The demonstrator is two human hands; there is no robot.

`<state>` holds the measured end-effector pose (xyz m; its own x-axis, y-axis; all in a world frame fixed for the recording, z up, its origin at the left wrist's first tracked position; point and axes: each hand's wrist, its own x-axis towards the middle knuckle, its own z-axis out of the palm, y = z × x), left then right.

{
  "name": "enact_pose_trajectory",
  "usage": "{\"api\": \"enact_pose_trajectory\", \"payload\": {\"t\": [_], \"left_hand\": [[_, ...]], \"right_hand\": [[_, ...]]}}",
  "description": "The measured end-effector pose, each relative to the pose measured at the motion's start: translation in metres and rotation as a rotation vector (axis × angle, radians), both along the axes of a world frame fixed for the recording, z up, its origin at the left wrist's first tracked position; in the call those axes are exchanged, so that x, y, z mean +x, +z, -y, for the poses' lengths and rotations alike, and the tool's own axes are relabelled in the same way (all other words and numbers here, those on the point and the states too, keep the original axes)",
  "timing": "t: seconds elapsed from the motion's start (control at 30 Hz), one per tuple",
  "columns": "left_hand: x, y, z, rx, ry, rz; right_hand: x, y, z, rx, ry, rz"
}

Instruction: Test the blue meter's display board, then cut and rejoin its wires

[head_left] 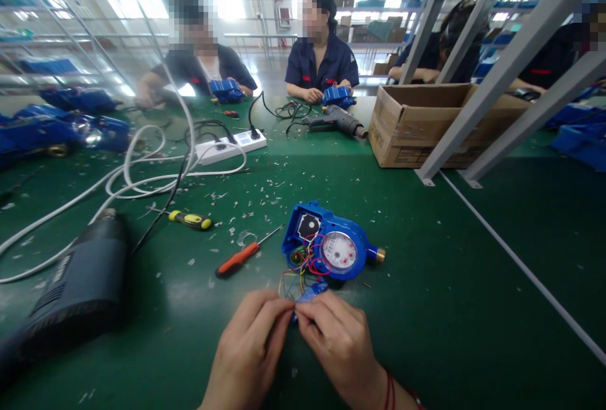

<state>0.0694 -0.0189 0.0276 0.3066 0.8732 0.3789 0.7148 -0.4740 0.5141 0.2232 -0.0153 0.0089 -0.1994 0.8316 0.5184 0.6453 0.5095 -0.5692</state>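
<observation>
A blue water meter point(339, 251) with a round white dial and a brass fitting lies face up on the green table. Its side compartment is open, and thin coloured wires point(303, 271) trail out towards my hands. My left hand point(253, 334) and my right hand point(338, 340) meet fingertip to fingertip just below the meter, both pinched closed. A small blue piece point(312, 292) shows beside the fingertips of my right hand. The wire ends seem to run between my fingers, but the fingers hide what exactly they grip.
An orange screwdriver point(238, 259) and a yellow-black screwdriver point(190, 219) lie left of the meter. A heat gun point(80, 283) rests at the left, near a white power strip point(231, 146) and looped cables. A cardboard box point(426, 126) stands behind metal struts. Co-workers sit across, handling blue meters.
</observation>
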Motion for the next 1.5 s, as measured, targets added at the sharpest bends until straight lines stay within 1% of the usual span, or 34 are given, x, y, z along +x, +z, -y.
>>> {"api": "enact_pose_trajectory", "payload": {"t": [0.13,0.23,0.4,0.57,0.73,0.83,0.9,1.0,1.17,1.3,1.4,1.5], "left_hand": [[0.001,0.006,-0.002,-0.093,-0.018,0.102],[0.001,0.009,-0.003,-0.150,-0.005,0.126],[0.004,0.007,-0.003,-0.208,0.090,0.106],[0.007,0.004,-0.003,-0.319,0.180,0.160],[0.008,0.000,-0.002,-0.554,0.243,0.305],[0.009,-0.001,-0.003,-0.611,0.264,0.439],[0.008,-0.001,-0.004,-0.622,0.261,0.483],[0.005,0.002,-0.003,-0.591,0.212,0.428],[0.000,0.009,-0.002,-0.360,0.082,0.197],[0.002,0.013,-0.005,-0.237,0.012,0.075],[0.005,0.015,-0.007,-0.201,0.019,0.031],[0.007,0.013,-0.006,-0.230,0.056,0.056]], "right_hand": [[0.000,0.000,0.001,0.024,0.007,0.032],[0.000,-0.001,0.002,0.032,0.020,0.063],[-0.001,-0.002,0.004,0.049,0.037,0.076],[-0.001,-0.002,0.005,0.075,0.036,0.081],[-0.003,-0.004,0.005,0.126,0.001,0.098],[-0.002,-0.004,0.006,0.136,0.004,0.086],[-0.001,-0.004,0.007,0.138,0.004,0.074],[0.001,-0.004,0.007,0.151,-0.002,0.081],[0.001,-0.006,0.007,0.228,-0.007,0.093],[0.001,-0.007,0.008,0.288,-0.029,0.121],[0.002,-0.006,0.009,0.320,-0.035,0.124],[0.002,-0.007,0.009,0.343,-0.050,0.123]]}}
